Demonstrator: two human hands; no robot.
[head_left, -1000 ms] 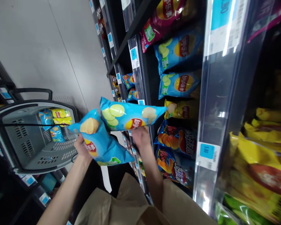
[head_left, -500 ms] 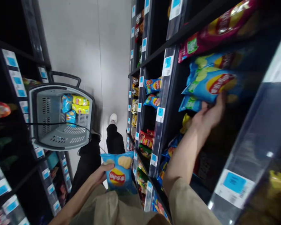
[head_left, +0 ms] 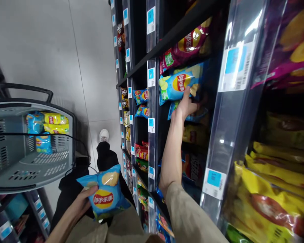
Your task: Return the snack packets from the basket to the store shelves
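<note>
My left hand (head_left: 82, 202) grips a blue bag of Lay's potato chips (head_left: 107, 192) by its left side, thumb on the front, held low before my body. Inside the shelf on the right, my right hand (head_left: 184, 106) has its thumb against the front of another blue bag of potato chips (head_left: 176, 84). Its other fingers are partly hidden in shadow at the bag's lower edge. Below that bag, another blue bag (head_left: 173, 108) shows partly behind my wrist. A magenta bag of chips (head_left: 186, 44) lies just above.
At left, a grey shopping basket (head_left: 38, 184) holds blue bags (head_left: 43, 143) and yellow bags (head_left: 56, 118). A dark cable (head_left: 27, 134) crosses over it. Price-tagged shelf edges (head_left: 221, 111) run beside my right arm. Yellow chip bags (head_left: 273, 195) fill the near right shelf. Grey floor (head_left: 91, 50) lies ahead.
The view has shifted to the right, so the basket and shelves appear further left. My right hand stays at the blue bag on the shelf; my left hand still holds its bag.
</note>
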